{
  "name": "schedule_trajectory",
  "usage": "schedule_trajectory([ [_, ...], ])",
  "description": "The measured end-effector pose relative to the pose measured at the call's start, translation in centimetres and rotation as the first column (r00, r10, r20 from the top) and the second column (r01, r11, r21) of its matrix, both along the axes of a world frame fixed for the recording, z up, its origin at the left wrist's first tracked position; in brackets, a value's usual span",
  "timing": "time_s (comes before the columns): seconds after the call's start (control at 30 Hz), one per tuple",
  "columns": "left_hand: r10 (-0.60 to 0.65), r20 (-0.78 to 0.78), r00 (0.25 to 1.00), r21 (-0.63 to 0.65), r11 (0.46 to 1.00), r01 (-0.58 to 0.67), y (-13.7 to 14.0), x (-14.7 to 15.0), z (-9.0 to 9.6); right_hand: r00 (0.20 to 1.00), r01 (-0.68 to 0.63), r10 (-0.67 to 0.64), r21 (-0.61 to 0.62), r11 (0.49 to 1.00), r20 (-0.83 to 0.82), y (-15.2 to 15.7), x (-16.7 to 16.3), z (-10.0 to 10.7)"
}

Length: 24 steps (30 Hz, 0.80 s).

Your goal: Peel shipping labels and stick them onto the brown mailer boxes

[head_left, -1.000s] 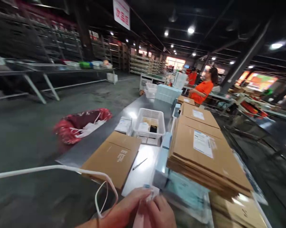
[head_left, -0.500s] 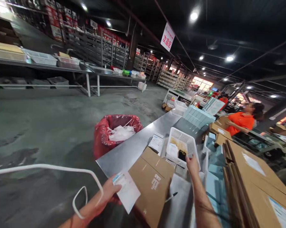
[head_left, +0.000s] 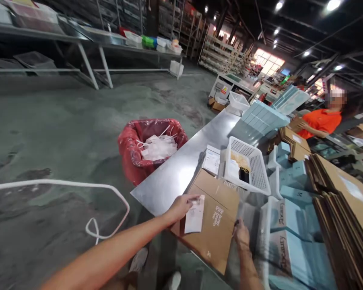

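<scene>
A white printed paper slip lies against the flat brown cardboard box. My left hand is at the slip's upper left edge, index finger stretched across its top and the other fingers curled and partly hidden. Beside the cardboard's right edge, my right hand is closed low over the metal table, with the dark end of a pen showing at its fingertips. Past the cardboard stand a small stack of printed slips and a white perforated basket holding yellowish and black items.
A red-lined bin of white scraps stands left of the metal table. Light-blue boxes and stacked cardboard line the right side. A white hose crosses at left. A person in orange works farther back.
My left hand has brought the slip right, onto the cardboard. My right hand has left the basket and come down to the pen beside the cardboard. The view has tilted down.
</scene>
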<state>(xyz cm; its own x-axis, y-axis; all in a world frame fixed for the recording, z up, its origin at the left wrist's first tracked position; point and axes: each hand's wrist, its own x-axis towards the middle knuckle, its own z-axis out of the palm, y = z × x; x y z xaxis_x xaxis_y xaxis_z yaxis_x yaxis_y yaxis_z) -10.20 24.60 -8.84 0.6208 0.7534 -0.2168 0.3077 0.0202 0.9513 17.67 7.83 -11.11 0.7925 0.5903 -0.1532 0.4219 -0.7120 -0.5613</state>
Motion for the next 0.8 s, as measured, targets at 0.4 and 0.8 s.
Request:
schedule_trajectory([
  [0.4, -0.091, -0.334, 0.938, 0.391, 0.892, 0.226, 1.5, 3.9, -2.0, 0.949, -0.066, 0.197, 0.455, 0.888, -0.247, 1.9, -7.9, 4.8],
  [0.8, -0.100, -0.388, 0.916, 0.597, 0.730, 0.333, 1.0, 2.2, -3.5, 0.772, -0.608, 0.622, 0.438, 0.662, 0.131, 4.2, -11.4, -0.3],
])
